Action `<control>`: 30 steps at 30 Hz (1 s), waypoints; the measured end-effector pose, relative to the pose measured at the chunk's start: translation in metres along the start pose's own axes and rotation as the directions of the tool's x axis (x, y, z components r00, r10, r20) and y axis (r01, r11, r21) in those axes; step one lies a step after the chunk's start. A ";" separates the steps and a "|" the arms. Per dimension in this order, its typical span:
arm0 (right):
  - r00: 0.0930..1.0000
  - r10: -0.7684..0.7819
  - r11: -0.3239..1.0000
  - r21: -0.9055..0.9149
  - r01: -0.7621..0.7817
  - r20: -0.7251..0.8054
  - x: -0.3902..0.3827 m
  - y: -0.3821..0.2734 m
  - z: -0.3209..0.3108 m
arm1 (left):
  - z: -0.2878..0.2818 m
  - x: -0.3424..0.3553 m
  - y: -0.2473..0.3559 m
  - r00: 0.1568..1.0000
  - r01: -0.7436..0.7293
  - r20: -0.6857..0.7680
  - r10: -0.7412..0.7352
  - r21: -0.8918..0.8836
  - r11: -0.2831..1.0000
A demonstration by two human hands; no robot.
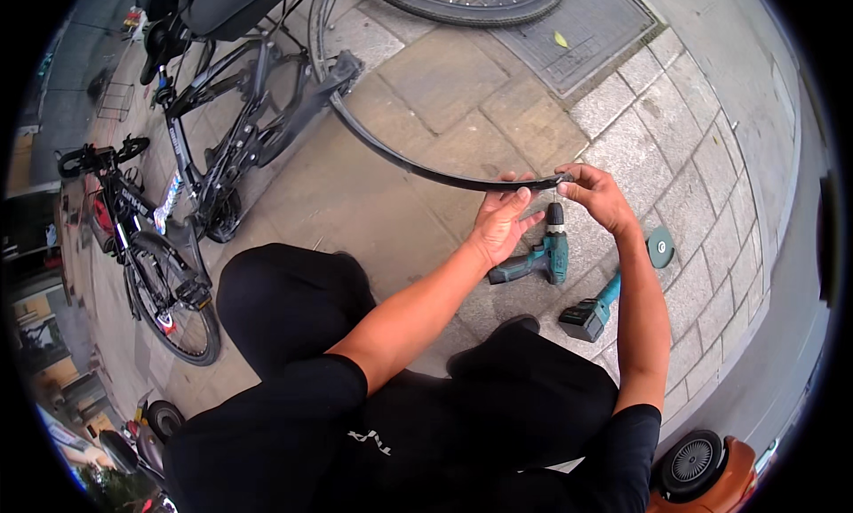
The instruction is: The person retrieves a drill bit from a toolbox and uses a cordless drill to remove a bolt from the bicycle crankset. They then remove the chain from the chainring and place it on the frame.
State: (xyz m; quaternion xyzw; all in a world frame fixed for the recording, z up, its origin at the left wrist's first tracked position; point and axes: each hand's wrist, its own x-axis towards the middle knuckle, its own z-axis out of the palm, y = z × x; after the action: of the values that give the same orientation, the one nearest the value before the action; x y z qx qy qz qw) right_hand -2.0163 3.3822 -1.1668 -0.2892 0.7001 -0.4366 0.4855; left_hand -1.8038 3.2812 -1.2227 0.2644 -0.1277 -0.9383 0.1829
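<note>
A long curved black mudguard arcs from a dark bicycle at the upper left down to my hands. My left hand grips its near end from below, fingers wrapped up around it. Pinching the tip of that same end from the right is my right hand. Just beneath my hands a teal and black cordless drill lies on the pavement. A second teal power tool, an angle grinder with a dark disc, lies under my right forearm.
A dark bicycle lies upside down at the upper left, another bike beside it at the left. A wheel rests by a metal cover at the top. My knees in black fill the lower middle. An orange ride-on toy sits at the lower right.
</note>
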 end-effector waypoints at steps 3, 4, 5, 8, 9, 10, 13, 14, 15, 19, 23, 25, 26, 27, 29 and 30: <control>0.996 0.051 0.990 -0.133 -0.042 0.071 0.003 -0.022 0.010 | -0.011 -0.010 0.011 0.999 -0.031 -0.028 0.032 0.048 0.998; 0.993 0.071 0.983 -0.174 -0.055 0.089 0.003 -0.026 0.013 | -0.014 -0.013 0.014 0.999 -0.030 -0.020 0.031 0.058 0.998; 0.996 0.054 0.982 -0.184 -0.040 0.073 0.004 -0.028 0.019 | -0.017 -0.015 0.017 1.000 -0.009 -0.025 0.009 0.022 1.000; 0.987 0.101 0.928 -0.370 -0.049 0.122 0.002 -0.050 0.043 | -0.044 -0.024 0.025 0.999 -0.033 0.019 0.034 -0.067 0.997; 0.982 0.031 0.912 -0.408 0.047 0.184 0.008 -0.042 0.052 | -0.057 -0.029 0.030 0.999 -0.005 0.030 0.010 -0.138 0.990; 0.964 -0.116 0.871 -0.442 0.214 0.239 0.007 -0.042 0.063 | -0.063 -0.034 0.032 0.999 -0.007 0.036 0.013 -0.182 0.983; 0.901 -0.214 0.675 -0.610 0.416 0.378 -0.001 -0.064 0.101 | -0.080 -0.058 0.038 0.999 -0.035 0.022 0.043 -0.286 0.958; 0.886 -0.224 0.661 -0.605 0.444 0.406 -0.002 -0.067 0.112 | -0.086 -0.065 0.040 0.999 -0.042 -0.003 0.043 -0.322 0.946; 0.869 -0.234 0.646 -0.599 0.474 0.435 -0.002 -0.070 0.123 | -0.092 -0.072 0.042 0.999 -0.052 -0.028 0.045 -0.358 0.932; 0.834 -0.188 0.691 -0.534 0.487 0.518 0.009 -0.068 0.155 | -0.091 -0.097 0.063 0.982 -0.141 -0.167 0.086 -0.348 0.927; 0.860 0.077 0.827 -0.515 0.228 0.504 0.037 -0.076 0.177 | -0.075 -0.107 0.083 0.928 -0.140 -0.368 0.059 -0.199 0.970; 0.915 0.097 0.858 -0.498 0.122 0.392 0.043 -0.074 0.192 | -0.063 -0.103 0.094 0.893 -0.076 -0.449 0.027 -0.091 0.993; 0.902 0.240 0.914 -0.395 -0.087 0.358 0.045 -0.069 0.196 | -0.057 -0.101 0.096 0.873 -0.065 -0.486 0.037 -0.042 0.997; 0.860 0.382 0.914 -0.276 -0.297 0.338 0.047 -0.062 0.197 | -0.051 -0.098 0.097 0.853 -0.050 -0.520 0.046 0.006 0.999; 0.775 0.528 0.841 -0.092 -0.532 0.348 0.050 -0.052 0.195 | -0.045 -0.094 0.100 0.824 -0.070 -0.560 0.087 0.052 0.996; 0.759 0.547 0.818 -0.034 -0.574 0.354 0.044 -0.047 0.192 | -0.044 -0.093 0.101 0.812 -0.058 -0.578 0.087 0.069 0.996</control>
State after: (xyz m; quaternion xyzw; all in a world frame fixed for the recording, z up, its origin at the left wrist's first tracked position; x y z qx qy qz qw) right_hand -1.8542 3.2607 -1.1721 -0.1204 0.6401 -0.2396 0.7200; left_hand -1.6780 3.2227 -1.1836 0.5369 -0.0987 -0.8021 0.2422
